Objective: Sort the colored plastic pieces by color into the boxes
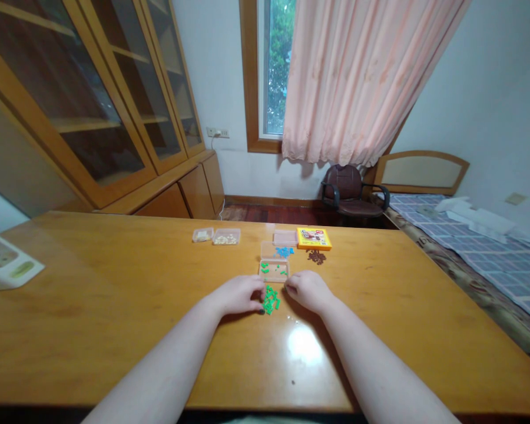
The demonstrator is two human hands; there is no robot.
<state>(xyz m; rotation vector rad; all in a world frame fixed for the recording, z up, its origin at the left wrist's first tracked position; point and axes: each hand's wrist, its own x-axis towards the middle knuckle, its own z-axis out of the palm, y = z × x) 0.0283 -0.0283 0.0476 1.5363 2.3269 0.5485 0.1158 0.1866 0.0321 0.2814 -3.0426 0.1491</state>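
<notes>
A small heap of green pieces (271,300) lies on the wooden table (115,306) between my two hands. My left hand (239,294) rests on the left of the heap with its fingers curled, their tips touching the green pieces. My right hand (308,290) rests on the right of the heap, fingers curled in toward it; what they pinch is too small to see. Just behind the heap stands a clear plastic box (274,270) with a few green pieces in it.
Behind the box lie blue pieces (284,251), a brown pile (317,257), a yellow box (313,238) and a clear lid (285,237). Two small clear trays (218,236) sit further left. A white object (4,265) is at the left edge. A chair (352,193) and a bed (490,247) stand beyond.
</notes>
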